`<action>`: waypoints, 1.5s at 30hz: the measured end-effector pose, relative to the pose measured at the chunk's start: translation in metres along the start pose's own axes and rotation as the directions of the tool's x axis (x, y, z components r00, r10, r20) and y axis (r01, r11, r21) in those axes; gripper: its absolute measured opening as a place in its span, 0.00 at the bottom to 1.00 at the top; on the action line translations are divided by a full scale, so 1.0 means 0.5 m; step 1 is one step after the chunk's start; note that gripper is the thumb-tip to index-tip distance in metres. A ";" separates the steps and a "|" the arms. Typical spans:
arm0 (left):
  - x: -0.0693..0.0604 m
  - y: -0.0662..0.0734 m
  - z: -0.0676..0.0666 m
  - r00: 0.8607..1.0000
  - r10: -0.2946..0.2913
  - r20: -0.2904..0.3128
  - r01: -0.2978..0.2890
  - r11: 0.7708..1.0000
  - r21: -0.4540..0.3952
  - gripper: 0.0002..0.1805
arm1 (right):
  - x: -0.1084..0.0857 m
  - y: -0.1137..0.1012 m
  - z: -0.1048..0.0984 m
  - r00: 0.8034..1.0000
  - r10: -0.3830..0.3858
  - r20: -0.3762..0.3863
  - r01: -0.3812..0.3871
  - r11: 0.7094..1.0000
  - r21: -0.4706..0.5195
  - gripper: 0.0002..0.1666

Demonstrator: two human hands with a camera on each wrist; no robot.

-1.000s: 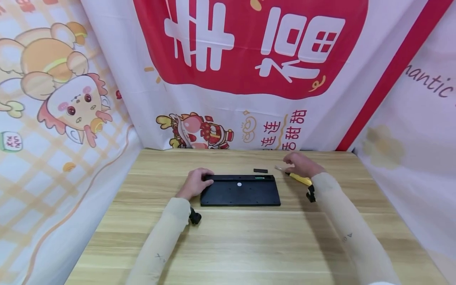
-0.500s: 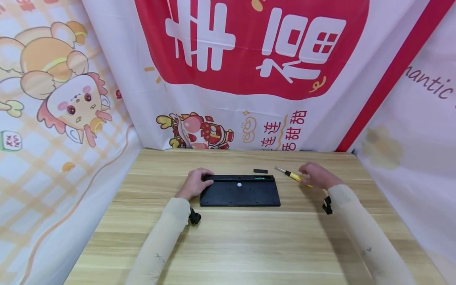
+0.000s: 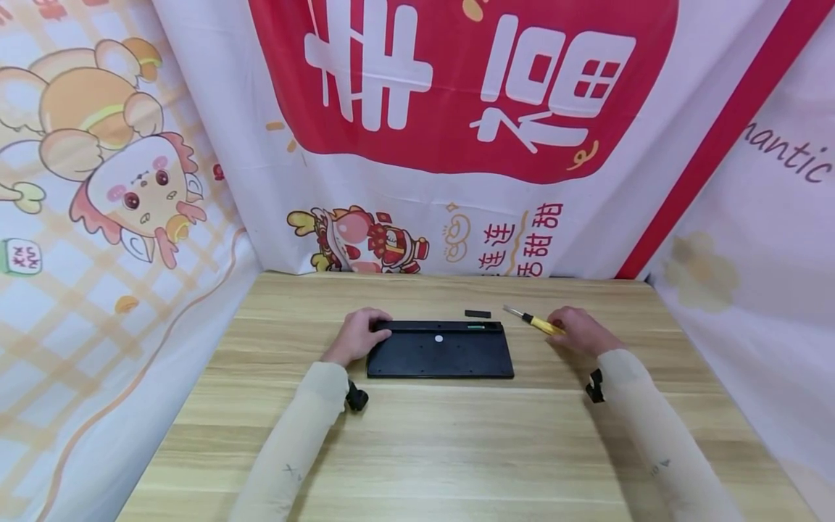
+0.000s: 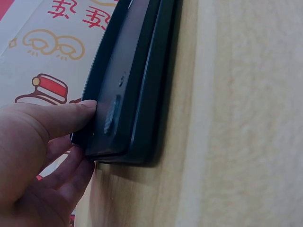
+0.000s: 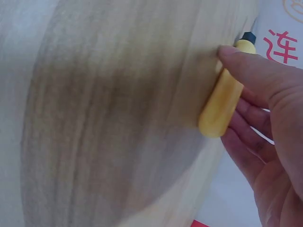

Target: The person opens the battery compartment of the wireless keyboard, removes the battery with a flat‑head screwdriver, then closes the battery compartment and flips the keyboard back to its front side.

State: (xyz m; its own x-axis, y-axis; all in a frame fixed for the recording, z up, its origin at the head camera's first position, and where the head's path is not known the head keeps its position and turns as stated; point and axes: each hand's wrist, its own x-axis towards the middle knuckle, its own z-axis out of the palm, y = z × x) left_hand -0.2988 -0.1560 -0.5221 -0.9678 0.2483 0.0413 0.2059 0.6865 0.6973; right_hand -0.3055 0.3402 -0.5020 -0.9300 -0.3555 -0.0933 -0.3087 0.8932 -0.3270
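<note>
Head view gives us a flat, black, rectangular plastic keyboard [image 3: 440,359] lying underside up on a pale wood-grain table [image 3: 457,449]; our left hand [image 3: 355,335] grips its far left corner. Just beyond its far edge lies a small black plastic strip [image 3: 478,314]. Right of both, our right hand [image 3: 583,331] holds a yellow-handled screwdriver [image 3: 540,324] with a metal shaft. In left wrist view, our thumb presses the keyboard's corner, fingers against its end. In right wrist view, our thumb and fingers pinch the yellow handle.
</note>
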 end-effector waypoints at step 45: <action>0.002 -0.010 0.006 1.000 0.024 -0.013 -0.024 1.000 0.000 0.14 | -0.035 -0.066 -0.087 0.981 -0.143 -0.130 0.136 0.989 -0.064 0.07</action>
State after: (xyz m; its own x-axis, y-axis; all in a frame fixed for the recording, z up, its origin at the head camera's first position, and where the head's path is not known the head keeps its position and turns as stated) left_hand -0.3006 -0.1573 -0.5276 -0.9645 0.2554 0.0674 0.2288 0.6804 0.6962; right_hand -0.2875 0.3289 -0.4485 -0.8943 -0.4406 0.0778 -0.4440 0.8526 -0.2756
